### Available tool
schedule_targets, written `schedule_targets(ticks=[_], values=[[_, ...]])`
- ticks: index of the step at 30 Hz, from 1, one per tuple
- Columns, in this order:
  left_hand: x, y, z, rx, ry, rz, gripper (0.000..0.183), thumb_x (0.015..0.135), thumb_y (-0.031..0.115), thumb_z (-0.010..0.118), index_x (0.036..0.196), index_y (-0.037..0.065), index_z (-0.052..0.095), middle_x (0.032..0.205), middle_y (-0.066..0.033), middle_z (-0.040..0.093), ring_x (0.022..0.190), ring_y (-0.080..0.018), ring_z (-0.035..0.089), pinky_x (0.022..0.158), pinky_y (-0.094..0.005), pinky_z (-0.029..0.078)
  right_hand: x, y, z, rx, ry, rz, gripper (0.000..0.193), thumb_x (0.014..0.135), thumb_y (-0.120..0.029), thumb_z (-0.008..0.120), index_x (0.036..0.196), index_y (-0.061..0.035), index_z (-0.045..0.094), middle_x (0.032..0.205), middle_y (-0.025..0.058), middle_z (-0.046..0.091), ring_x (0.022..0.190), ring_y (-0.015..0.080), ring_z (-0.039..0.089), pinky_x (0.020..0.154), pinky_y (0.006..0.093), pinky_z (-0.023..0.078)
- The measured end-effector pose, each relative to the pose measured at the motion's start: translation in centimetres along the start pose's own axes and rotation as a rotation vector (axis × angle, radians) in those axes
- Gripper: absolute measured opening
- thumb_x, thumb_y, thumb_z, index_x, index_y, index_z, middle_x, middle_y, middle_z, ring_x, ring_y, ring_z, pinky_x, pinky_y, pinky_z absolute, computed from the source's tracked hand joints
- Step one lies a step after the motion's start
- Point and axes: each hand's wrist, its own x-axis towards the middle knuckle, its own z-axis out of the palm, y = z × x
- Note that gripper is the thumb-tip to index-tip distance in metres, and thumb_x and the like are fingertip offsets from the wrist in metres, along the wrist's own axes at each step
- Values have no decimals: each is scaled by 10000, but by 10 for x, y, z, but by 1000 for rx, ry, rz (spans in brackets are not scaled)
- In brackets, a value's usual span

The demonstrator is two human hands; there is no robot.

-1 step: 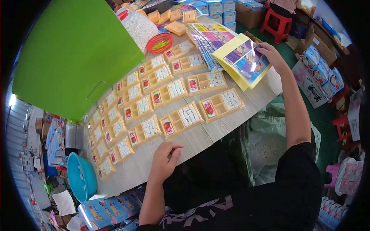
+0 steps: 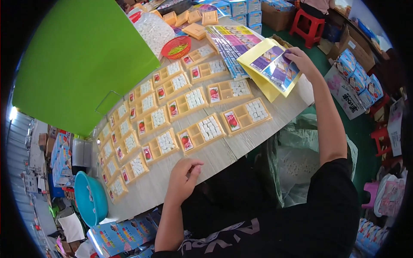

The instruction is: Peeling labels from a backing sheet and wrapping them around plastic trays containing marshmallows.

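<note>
My right hand (image 2: 300, 61) is closed on the far right edge of a glossy printed sheet (image 2: 275, 64), purple and blue with a yellow border. The sheet is partly lifted and bent, and a yellow sheet (image 2: 263, 88) shows under it. Beside it lies a fanned stack of printed sheets (image 2: 230, 45). At the table's near edge, my left hand (image 2: 184, 176) rests with its fingers curled in and nothing visible in them. In front of it stand rows of cream plastic trays (image 2: 193, 139), each with white blocks (image 2: 211, 129) and a strawberry-picture packet (image 2: 186, 141).
A green panel (image 2: 81, 64) stands at the left. Beyond the trays are a red basket (image 2: 176, 47) of yellow-green pieces and a bag of white pieces (image 2: 152, 32). A teal basin (image 2: 91, 200) is at the left edge; a plastic bag (image 2: 297, 163) hangs open below the right edge.
</note>
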Motion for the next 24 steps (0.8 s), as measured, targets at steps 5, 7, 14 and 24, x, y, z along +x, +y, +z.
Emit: schedule_targets(ticks=[5,7,14,24], values=[[9,10,-3,54,-59,36,124,931,83,588,1009,30,667,894,-113,628,833,-262,617,766,-355,484,-3,4,15,-482,110,-351,280,926,-181,642,1090,45,651,990,139,619,1026,236,589,900,338,465],[21,22,-4,76,-91,58,119,924,106,605,1002,44,672,888,-121,638,864,-316,607,790,-393,482,-10,-3,22,-438,63,-269,262,906,-159,656,1057,55,654,1015,170,642,958,284,614,855,361,492],[125,98,10,504,-220,664,206,885,146,639,1069,54,640,1028,-115,633,997,-310,589,872,-423,469,-29,-3,23,-495,-5,-304,190,883,-154,697,980,6,664,1000,169,674,938,299,639,835,375,508],[288,95,119,791,-196,877,444,944,231,601,1347,58,534,1444,-173,497,1391,-350,422,1135,-469,354,-37,9,28,-233,39,-373,245,833,-24,703,1069,-20,634,977,154,685,885,251,661,827,351,526]])
